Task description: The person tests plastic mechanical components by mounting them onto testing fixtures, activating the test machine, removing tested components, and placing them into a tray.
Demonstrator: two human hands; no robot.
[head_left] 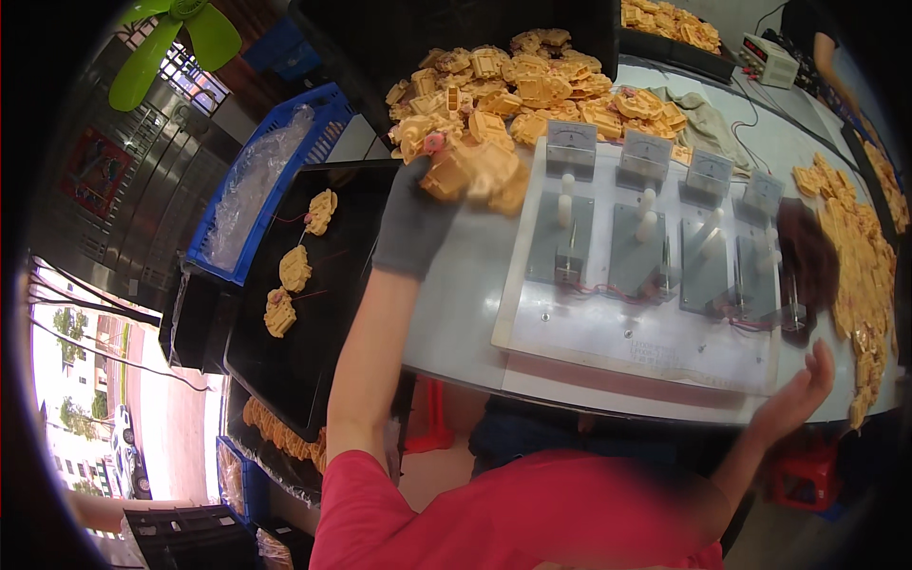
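My left hand [410, 223], in a dark grey glove, reaches to the front of a heap of beige moulded plastic parts [541, 81]. Its fingers are closed round a few blurred beige plastic parts [475, 171], one with a small pinkish-red piece on it. My right hand [803, 389] is bare and holds nothing. It is raised with its fingers apart by the right front corner of a white test board [608, 332]. Several dial meters [646, 157] and grey plates with white pegs and wires stand on that board.
To the left, a black tray [332, 275] carries three beige parts with thin wires. A blue crate [214, 228] holds clear plastic film. More beige parts [845, 237] cover the table's right side, beside a dark cloth-like item [807, 266]. A green fan [211, 38] hangs at upper left.
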